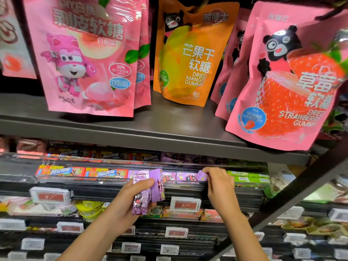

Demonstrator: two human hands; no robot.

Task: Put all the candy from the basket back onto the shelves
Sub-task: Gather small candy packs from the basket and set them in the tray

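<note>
The left hand (131,200) has its grip clamped on a small stack of purple candy packs (148,191), thumb across the front, the stack held upright just in front of the sloped candy shelf (188,191). The right hand (220,187) pinches a single purple pack (201,175) between thumb and fingertips at the right end of the purple row (178,176), touching that row (whether the pack already sits in the row or is only against it cannot be told).

The basket is out of view. The fingers of the left hand are hidden behind the stack, and how many packs it holds is hard to count. The print on the purple packs is blurred. The price tags (185,204) along the shelf's front edge are too smeared to read.

The purple row lies between orange-and-blue packs (82,172) towards the shelf's left end and green packs (248,177) towards its right end. Above runs a flat grey upper shelf (150,132) carrying standing pouches: pink peach gummies (86,59) near the left, an orange mango gummy pouch (192,53) in the middle, and pink strawberry gummies (290,81) over the right front edge, cut off by the frame. Below are more tiers of small sweets, blurred, with a dark diagonal bar (293,196) crossing the right side
</note>
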